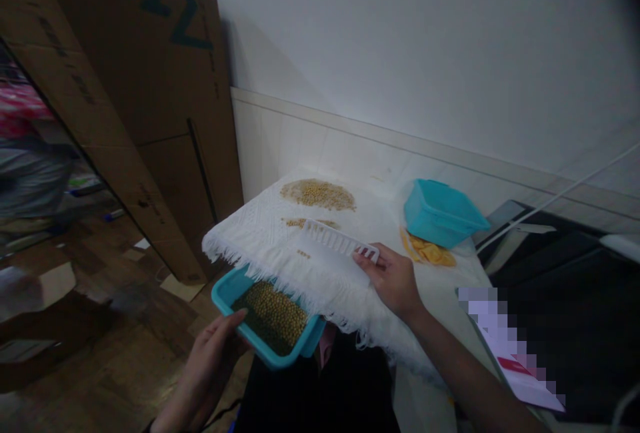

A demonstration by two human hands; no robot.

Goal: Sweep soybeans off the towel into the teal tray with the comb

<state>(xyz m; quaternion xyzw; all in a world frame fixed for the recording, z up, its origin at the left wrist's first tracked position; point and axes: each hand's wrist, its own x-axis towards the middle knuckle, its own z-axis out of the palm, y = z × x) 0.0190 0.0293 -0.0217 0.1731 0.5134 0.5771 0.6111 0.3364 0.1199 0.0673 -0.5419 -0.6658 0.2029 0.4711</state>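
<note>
Two teal bins, two hands, one comb; head view only.

Near bin (223,293) hangs off the near-left edge of the table, just under the fringe of the white towel (260,233). It holds a layer of tan-green beans (275,316) that covers the bottom. Left hand (215,346) clasps its near-left rim with the thumb over the rim; the fingers are underneath, out of sight.

Far bin (443,213) sits at the far right of the table, tilted. Can't tell what's inside. One heap of yellow pieces (430,253) lies on its near side, touching it.

Right hand (393,279) is closed on the right end of the one white comb (335,241), thumb on top and fingers curled under. The comb lies on the towel mid-table, teeth along its far edge.

Three patches of beans lie on the towel:
- big pile (318,194) at the far side
- small patch (300,223) just far of the comb
- few loose beans (303,254) just left of the comb

One cardboard box (150,86) leans left of the table, on the wood floor (100,353). One white cable (560,196) crosses the right side above a dark surface (575,273). One paper sheet (525,379) with a red mark lies at near right.
</note>
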